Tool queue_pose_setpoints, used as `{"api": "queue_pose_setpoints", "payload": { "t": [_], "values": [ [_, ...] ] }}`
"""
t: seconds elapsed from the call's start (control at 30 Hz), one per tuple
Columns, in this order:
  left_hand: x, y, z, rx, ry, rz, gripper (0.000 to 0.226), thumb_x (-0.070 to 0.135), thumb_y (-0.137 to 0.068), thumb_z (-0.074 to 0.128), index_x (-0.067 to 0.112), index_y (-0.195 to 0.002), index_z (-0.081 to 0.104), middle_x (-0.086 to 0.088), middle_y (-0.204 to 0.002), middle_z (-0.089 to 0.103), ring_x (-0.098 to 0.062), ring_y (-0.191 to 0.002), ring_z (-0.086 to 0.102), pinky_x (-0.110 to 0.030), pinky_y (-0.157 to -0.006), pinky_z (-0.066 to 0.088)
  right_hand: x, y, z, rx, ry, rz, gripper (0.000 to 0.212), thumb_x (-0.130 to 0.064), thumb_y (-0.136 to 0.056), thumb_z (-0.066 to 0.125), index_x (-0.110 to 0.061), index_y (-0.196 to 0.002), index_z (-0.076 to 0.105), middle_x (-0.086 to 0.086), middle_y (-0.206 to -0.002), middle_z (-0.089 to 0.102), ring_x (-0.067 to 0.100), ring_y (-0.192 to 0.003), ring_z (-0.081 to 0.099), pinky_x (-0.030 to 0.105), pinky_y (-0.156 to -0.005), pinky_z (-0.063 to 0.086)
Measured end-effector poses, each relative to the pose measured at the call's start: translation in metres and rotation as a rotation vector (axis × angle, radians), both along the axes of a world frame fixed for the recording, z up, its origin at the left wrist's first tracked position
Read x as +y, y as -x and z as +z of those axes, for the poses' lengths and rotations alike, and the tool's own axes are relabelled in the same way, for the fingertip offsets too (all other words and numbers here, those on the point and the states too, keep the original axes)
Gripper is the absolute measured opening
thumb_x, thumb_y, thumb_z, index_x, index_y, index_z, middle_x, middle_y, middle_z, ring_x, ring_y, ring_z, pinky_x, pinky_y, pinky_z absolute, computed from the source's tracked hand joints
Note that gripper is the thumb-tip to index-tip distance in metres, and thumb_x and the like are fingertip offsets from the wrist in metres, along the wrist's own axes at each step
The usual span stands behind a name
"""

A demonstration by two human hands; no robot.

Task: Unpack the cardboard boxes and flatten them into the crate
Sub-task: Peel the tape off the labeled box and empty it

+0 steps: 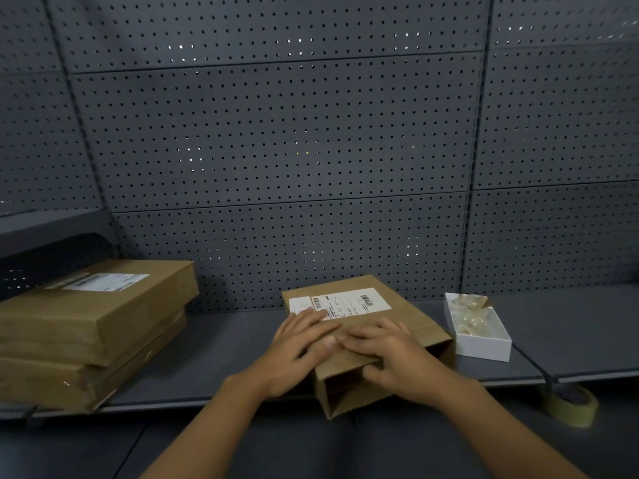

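Pressing down on the cardboard box [363, 326] mid-shelf: left hand [297, 344] flat on top with fingers spread, right hand [390, 354] over the top near the open near end, thumb hooked under that edge. Looks empty and light; thin matte corrugated board, stiff along creases, should collapse if gripped at the open rim. Two taped boxes [90, 326] stacked left, white tray [484, 344] right. Crate not in view.
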State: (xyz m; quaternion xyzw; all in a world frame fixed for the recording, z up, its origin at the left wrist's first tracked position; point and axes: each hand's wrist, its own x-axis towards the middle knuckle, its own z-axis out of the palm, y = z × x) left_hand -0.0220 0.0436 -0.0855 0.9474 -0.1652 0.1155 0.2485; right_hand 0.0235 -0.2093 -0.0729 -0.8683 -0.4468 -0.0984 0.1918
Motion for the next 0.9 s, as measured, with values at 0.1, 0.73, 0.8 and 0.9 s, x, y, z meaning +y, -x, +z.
{"api": "queue_pose_setpoints", "payload": {
  "t": [0.1, 0.73, 0.8, 0.9],
  "values": [
    [0.001, -0.016, 0.007, 0.042, 0.021, 0.061, 0.049, 0.061, -0.108, 0.022, 0.052, -0.151, 0.042, 0.029, -0.163, 0.023, 0.015, -0.150, 0.003, -0.026, -0.124, -0.005, -0.011, 0.000, 0.001, 0.036, -0.007, 0.041, 0.062, -0.027, -0.092, 0.057, -0.047, -0.149, 0.046, -0.031, -0.156, 0.035, -0.004, -0.131, 0.025, 0.031, -0.117, 0.016],
    [0.018, -0.020, 0.026, 0.380, 0.716, 0.459, 0.095, 0.055, -0.077, 0.086, 0.011, -0.150, 0.044, 0.001, -0.124, 0.056, -0.011, -0.099, 0.060, -0.023, -0.074, 0.047, -0.080, -0.043, 0.017, 0.216, -0.157, -0.205, 0.044, -0.003, -0.101, 0.048, -0.030, -0.124, 0.074, -0.014, -0.138, 0.055, 0.006, -0.133, 0.047, 0.017, -0.114, 0.033],
    [0.024, -0.015, 0.022, 0.369, 0.801, 0.491, 0.094, 0.048, -0.075, 0.089, 0.011, -0.148, 0.044, -0.001, -0.121, 0.057, -0.010, -0.095, 0.061, -0.026, -0.074, 0.047, -0.068, -0.041, 0.019, 0.269, -0.187, -0.207, 0.027, -0.027, -0.104, 0.056, -0.031, -0.127, 0.070, -0.017, -0.133, 0.056, 0.004, -0.128, 0.051, 0.012, -0.106, 0.035],
    [0.032, -0.008, 0.019, 0.298, 0.888, 0.542, 0.092, 0.049, -0.072, 0.091, 0.013, -0.146, 0.048, -0.004, -0.128, 0.060, -0.016, -0.101, 0.063, -0.029, -0.079, 0.051, -0.054, -0.042, 0.017, 0.352, -0.118, -0.208, 0.053, -0.063, -0.095, 0.057, -0.034, -0.140, 0.059, -0.016, -0.140, 0.051, 0.008, -0.133, 0.045, 0.030, -0.116, 0.036]
  ]
}}
